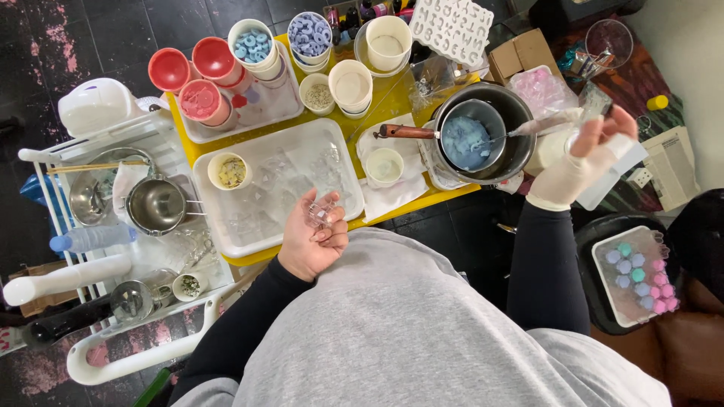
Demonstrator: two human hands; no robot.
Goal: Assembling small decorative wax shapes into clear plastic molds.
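left hand (313, 237) palm-up near the torso, fingers (332, 226) curled; right hand (584, 162), wrapped pale, raised with fingers closed.

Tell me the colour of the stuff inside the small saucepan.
Pale blue wax-like mass in the saucepan, seen in the head view.

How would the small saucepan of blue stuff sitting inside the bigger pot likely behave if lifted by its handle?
The small saucepan would probably feel front-heavy: its wooden handle juts out to one side. The blue contents look soft, perhaps melted, so tilting may shift them. It rests loosely inside the bigger pot, so it may rock.
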